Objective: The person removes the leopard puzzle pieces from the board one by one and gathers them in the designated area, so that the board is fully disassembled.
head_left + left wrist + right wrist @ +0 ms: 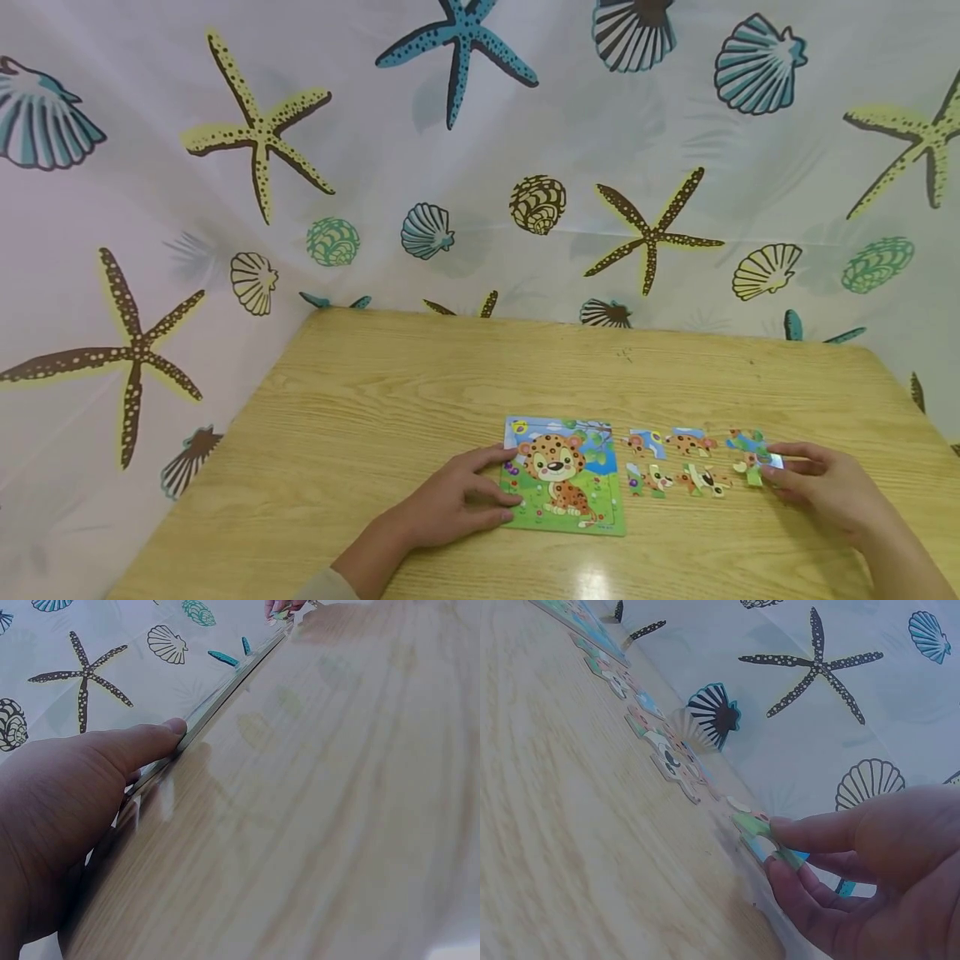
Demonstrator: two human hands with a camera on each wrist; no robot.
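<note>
A square picture puzzle with a spotted leopard cub lies flat on the table. My left hand touches its left edge with fingers and thumb extended; in the left wrist view the thumb rests against the thin edge. To the right of the picture are several loose puzzle pieces in two rows. At the right end of those rows, my right hand pinches a green and blue puzzle piece between thumb and fingertips. That piece is tilted close to the tabletop; part of it is hidden by the fingers.
The wooden table reaches back to a white cloth printed with starfish and shells. This cloth hangs along the back and both sides. A bright light reflection falls on the table near its front.
</note>
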